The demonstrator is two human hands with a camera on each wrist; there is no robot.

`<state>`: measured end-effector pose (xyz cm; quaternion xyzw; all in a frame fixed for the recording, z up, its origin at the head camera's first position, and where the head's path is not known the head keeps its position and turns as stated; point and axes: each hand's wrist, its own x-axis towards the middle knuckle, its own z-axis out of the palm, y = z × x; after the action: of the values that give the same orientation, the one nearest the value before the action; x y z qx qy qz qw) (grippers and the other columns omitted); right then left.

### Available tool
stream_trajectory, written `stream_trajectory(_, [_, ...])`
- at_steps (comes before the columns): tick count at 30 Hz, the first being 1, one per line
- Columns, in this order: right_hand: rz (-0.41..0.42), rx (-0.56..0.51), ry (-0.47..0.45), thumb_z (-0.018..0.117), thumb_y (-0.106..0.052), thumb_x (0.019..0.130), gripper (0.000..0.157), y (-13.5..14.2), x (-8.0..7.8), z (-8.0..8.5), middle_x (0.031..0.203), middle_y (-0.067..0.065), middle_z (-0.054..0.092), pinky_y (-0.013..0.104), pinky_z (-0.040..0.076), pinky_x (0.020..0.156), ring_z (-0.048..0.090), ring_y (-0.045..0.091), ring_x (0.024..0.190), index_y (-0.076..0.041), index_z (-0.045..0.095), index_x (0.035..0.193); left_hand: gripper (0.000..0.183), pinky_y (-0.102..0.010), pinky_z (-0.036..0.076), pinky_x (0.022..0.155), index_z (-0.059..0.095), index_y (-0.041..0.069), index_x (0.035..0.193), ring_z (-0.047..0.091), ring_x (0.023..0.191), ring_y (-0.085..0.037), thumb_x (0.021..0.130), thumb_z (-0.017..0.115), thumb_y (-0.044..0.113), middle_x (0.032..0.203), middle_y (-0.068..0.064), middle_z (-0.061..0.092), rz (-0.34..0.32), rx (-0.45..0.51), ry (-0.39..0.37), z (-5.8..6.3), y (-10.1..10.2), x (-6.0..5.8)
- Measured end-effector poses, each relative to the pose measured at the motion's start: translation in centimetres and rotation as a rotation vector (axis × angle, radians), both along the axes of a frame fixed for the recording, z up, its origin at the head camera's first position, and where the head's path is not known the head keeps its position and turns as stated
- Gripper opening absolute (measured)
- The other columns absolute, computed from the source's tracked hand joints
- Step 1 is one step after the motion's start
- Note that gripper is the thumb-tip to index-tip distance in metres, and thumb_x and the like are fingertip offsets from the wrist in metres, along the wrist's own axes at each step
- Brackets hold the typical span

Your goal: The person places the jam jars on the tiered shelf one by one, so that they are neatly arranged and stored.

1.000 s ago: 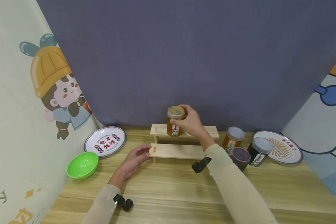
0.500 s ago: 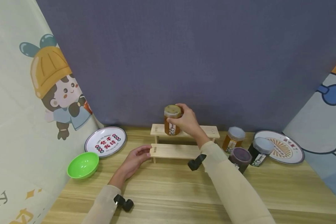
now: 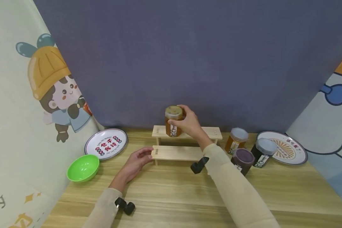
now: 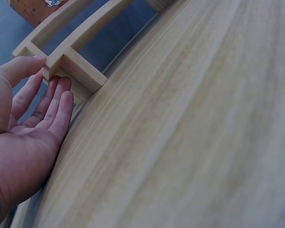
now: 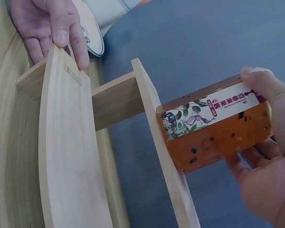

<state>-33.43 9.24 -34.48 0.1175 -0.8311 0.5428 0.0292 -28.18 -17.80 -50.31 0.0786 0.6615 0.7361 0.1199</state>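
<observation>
Jar (image 3: 170, 126) partly behind right fingers (image 3: 185, 109), lower shelf's (image 3: 176, 153) end hidden by sleeve (image 3: 233, 180)

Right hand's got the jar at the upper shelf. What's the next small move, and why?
Probably loosen the right hand from the amber jar: its base appears to rest on the upper shelf, the jar looks upright, and the left hand holds the lower shelf.

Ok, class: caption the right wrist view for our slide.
The right hand holds an amber jar on the wooden upper shelf; the left hand touches the lower shelf.
</observation>
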Motion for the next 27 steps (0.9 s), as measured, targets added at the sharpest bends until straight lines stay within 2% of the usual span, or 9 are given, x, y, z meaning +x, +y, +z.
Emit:
stream_trajectory(6, [0.025,-0.032,0.002,0.085,-0.033,0.086,0.087,0.4,0.0,-0.3,0.145,0.010,0.054,0.052,0.053,0.108,0.055,0.031,0.133,-0.023,0.037,0.158,0.050,-0.027,0.056,0.105,0.049,-0.005,0.147,0.060,0.120,-0.012,0.100,0.064,0.004,0.134,-0.010,0.059,-0.014,0.006,0.007,0.0,0.1,0.0])
stream_trajectory(13, [0.077,-0.046,0.013,0.083,-0.032,0.088,0.083,1.3,0.3,-0.5,0.148,0.010,0.053,0.051,0.053,0.110,0.054,0.032,0.136,-0.019,0.039,0.156,0.049,-0.026,0.057,0.102,0.050,-0.005,0.145,0.060,0.118,-0.013,0.099,0.063,0.003,0.130,-0.008,0.060,0.009,0.016,0.008,0.0,0.0,0.1])
stream_trajectory(22, [0.117,-0.012,0.014,0.079,-0.036,0.092,0.081,4.9,2.2,0.1,0.155,0.009,0.050,0.055,0.050,0.113,0.049,0.031,0.143,-0.016,0.037,0.158,0.049,-0.026,0.057,0.103,0.050,-0.005,0.146,0.060,0.119,-0.013,0.099,0.063,0.003,0.132,-0.009,0.059,0.006,0.008,0.001,0.1,0.3,0.2])
stream_trajectory(27, [0.126,-0.005,0.022,0.078,-0.037,0.093,0.078,7.4,3.5,0.7,0.157,0.010,0.048,0.055,0.048,0.116,0.048,0.030,0.144,-0.018,0.037,0.158,0.049,-0.026,0.056,0.103,0.050,-0.005,0.146,0.059,0.120,-0.014,0.099,0.063,0.003,0.134,-0.011,0.058,0.010,-0.007,0.004,0.1,0.0,0.1])
